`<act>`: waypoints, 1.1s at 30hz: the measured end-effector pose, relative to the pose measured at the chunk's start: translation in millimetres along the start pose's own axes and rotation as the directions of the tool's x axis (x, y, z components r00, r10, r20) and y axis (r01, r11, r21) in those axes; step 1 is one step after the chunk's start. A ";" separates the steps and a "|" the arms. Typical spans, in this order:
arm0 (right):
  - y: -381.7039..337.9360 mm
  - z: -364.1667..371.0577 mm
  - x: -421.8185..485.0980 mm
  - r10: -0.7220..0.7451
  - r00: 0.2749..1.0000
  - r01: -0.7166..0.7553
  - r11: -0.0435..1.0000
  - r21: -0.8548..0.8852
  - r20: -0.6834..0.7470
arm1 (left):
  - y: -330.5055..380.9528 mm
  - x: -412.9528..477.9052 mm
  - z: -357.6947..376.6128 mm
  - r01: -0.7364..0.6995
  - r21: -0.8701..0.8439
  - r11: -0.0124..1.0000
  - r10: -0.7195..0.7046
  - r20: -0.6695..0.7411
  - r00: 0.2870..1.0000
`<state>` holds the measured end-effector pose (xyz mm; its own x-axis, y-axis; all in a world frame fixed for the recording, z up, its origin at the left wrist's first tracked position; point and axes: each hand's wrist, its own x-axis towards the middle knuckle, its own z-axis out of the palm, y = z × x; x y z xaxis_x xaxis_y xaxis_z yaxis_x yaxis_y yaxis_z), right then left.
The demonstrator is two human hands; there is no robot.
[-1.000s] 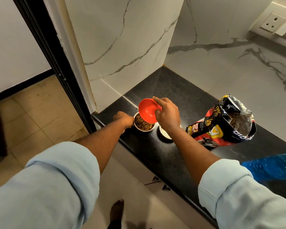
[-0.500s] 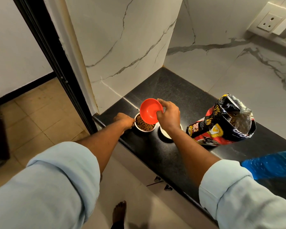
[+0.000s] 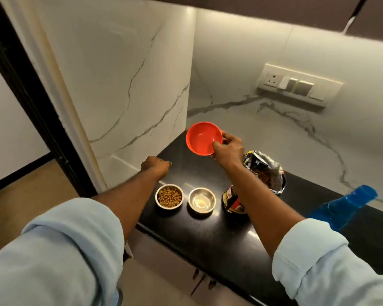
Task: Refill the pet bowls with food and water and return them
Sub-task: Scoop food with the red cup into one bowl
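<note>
Two small steel pet bowls stand side by side near the front edge of the black counter (image 3: pixel 208 237). The left bowl (image 3: pixel 169 196) is full of brown kibble. The right bowl (image 3: pixel 201 200) holds no kibble. My right hand (image 3: pixel 228 150) holds an empty red scoop bowl (image 3: pixel 203 138) by its rim, raised above the counter behind the steel bowls. My left hand (image 3: pixel 155 167) hovers beyond the kibble bowl, fingers curled, holding nothing. An open kibble bag (image 3: pixel 263 175) lies to the right of the bowls.
A blue plastic bottle (image 3: pixel 345 206) juts in at the right, partly behind my right sleeve. Marble walls close the counter's left side and back, with a socket panel (image 3: pixel 296 85) on the back wall. A dark door frame (image 3: pixel 31 93) and the floor are at the left.
My right hand has lifted the red scoop bowl up and away from the kibble bowl. My left hand has let go of the kibble bowl and moved beyond it. The view has tilted up.
</note>
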<state>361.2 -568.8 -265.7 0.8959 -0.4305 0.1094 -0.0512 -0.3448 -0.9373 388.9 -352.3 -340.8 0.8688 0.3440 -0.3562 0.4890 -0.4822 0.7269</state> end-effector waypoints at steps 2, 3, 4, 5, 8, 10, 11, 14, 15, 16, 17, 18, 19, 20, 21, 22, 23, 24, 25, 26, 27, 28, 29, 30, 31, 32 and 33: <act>-18.7 -24.1 10.9 -0.004 0.997 0.010 0.996 0.084 -0.074 | 21.0 -5.3 5.4 -0.037 -0.027 0.999 0.038 0.029 0.999; -26.1 -37.8 15.6 -0.007 0.994 0.018 0.994 0.103 -0.111 | 30.9 -9.2 9.8 -0.052 -0.051 0.997 0.055 0.050 0.997; -29.2 -49.5 21.1 -0.004 0.990 0.019 0.994 0.112 -0.138 | 38.2 -13.0 15.1 -0.083 -0.071 0.994 0.088 0.070 0.994; -32.4 -66.0 23.6 0.002 0.987 0.014 0.995 0.098 -0.163 | 48.8 -21.6 21.2 -0.116 -0.075 0.990 0.123 0.094 0.988; -23.1 -106.4 28.6 0.005 0.977 -0.009 1.000 -0.016 -0.214 | 68.8 -43.1 41.8 -0.195 -0.112 0.974 0.212 0.164 0.963; -8.3 -131.5 27.3 0.002 0.965 -0.041 0.989 -0.144 -0.261 | 78.2 -56.1 57.3 -0.237 -0.118 0.964 0.258 0.209 0.943; 0.0 -145.7 24.0 0.002 0.960 -0.060 0.979 -0.197 -0.281 | 83.9 -65.1 66.0 -0.251 -0.129 0.959 0.276 0.244 0.930; 28.5 -174.0 17.3 0.031 0.956 -0.125 0.944 -0.306 -0.292 | 94.7 -82.5 88.9 -0.261 -0.194 0.946 0.320 0.405 0.856; 36.3 -179.7 14.3 0.046 0.958 -0.146 0.928 -0.342 -0.284 | 97.6 -88.0 94.9 -0.271 -0.195 0.943 0.332 0.453 0.828; 44.6 -185.1 11.5 0.049 0.959 -0.158 0.910 -0.383 -0.278 | 100.6 -94.7 101.8 -0.281 -0.190 0.941 0.339 0.486 0.806; 50.6 -187.1 9.0 0.049 0.962 -0.162 0.895 -0.416 -0.270 | 103.0 -98.3 107.2 -0.287 -0.192 0.938 0.345 0.497 0.796; 56.6 -188.7 6.7 0.043 0.963 -0.162 0.883 -0.441 -0.266 | 105.8 -102.9 113.2 -0.285 -0.195 0.938 0.345 0.490 0.800; 60.1 -187.7 4.4 0.034 0.966 -0.153 0.873 -0.464 -0.255 | 107.7 -105.7 116.7 -0.279 -0.194 0.941 0.339 0.471 0.815; 62.7 -185.9 2.8 0.020 0.970 -0.139 0.863 -0.487 -0.241 | 108.9 -107.9 118.7 -0.277 -0.201 0.940 0.340 0.449 0.827; 64.4 -184.0 1.4 0.004 0.975 -0.119 0.853 -0.508 -0.220 | 109.4 -108.7 121.4 -0.277 -0.210 0.938 0.344 0.435 0.832; 65.6 -181.2 1.1 -0.016 0.980 -0.093 0.843 -0.530 -0.197 | 109.8 -109.9 122.1 -0.274 -0.220 0.936 0.345 0.422 0.839; 67.1 -178.0 1.0 -0.036 0.984 -0.065 0.833 -0.550 -0.172 | 109.1 -109.3 122.9 -0.275 -0.226 0.934 0.347 0.410 0.843; 68.2 -174.5 0.8 -0.061 0.987 -0.034 0.821 -0.571 -0.147 | 108.4 -108.6 122.7 -0.278 -0.228 0.933 0.350 0.402 0.846; 69.8 -170.7 -0.2 -0.082 0.989 -0.006 0.808 -0.589 -0.123 | 107.0 -105.4 123.2 -0.284 -0.226 0.932 0.355 0.398 0.846; 71.9 -167.1 -1.1 -0.092 0.990 0.011 0.796 -0.605 -0.103 | 106.2 -104.3 123.1 -0.284 -0.225 0.932 0.354 0.398 0.846; 74.1 -164.1 -2.4 -0.090 0.992 0.016 0.780 -0.625 -0.087 | 105.2 -103.8 123.2 -0.279 -0.227 0.933 0.351 0.402 0.846; 76.9 -161.6 -3.9 -0.082 0.994 0.013 0.762 -0.648 -0.077 | 104.0 -104.7 123.8 -0.272 -0.232 0.934 0.347 0.406 0.845; 79.4 -160.0 -5.1 -0.076 0.994 0.008 0.747 -0.665 -0.073 | 103.2 -105.0 124.5 -0.266 -0.238 0.934 0.345 0.407 0.846; 82.8 -159.7 -6.8 -0.070 0.995 0.001 0.745 -0.668 -0.077 | 102.5 -106.1 124.8 -0.263 -0.240 0.934 0.343 0.406 0.847; 84.6 -160.7 -9.1 -0.072 0.993 -0.004 0.755 -0.656 -0.089 | 102.3 -107.6 124.9 -0.261 -0.236 0.936 0.339 0.408 0.848; 86.0 -162.6 -11.4 -0.088 0.991 0.001 0.770 -0.638 -0.104 | 102.5 -109.9 124.7 -0.254 -0.234 0.939 0.332 0.410 0.850; 87.2 -166.2 -14.0 -0.119 0.986 0.023 0.783 -0.622 -0.114 | 102.4 -111.2 125.3 -0.247 -0.236 0.940 0.327 0.407 0.853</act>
<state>270.8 -731.5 -294.0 0.8393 -0.4787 0.2577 -0.2940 -0.7984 -0.5254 352.2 -540.9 -300.4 0.9327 -0.1917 -0.3054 0.2264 -0.3478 0.9098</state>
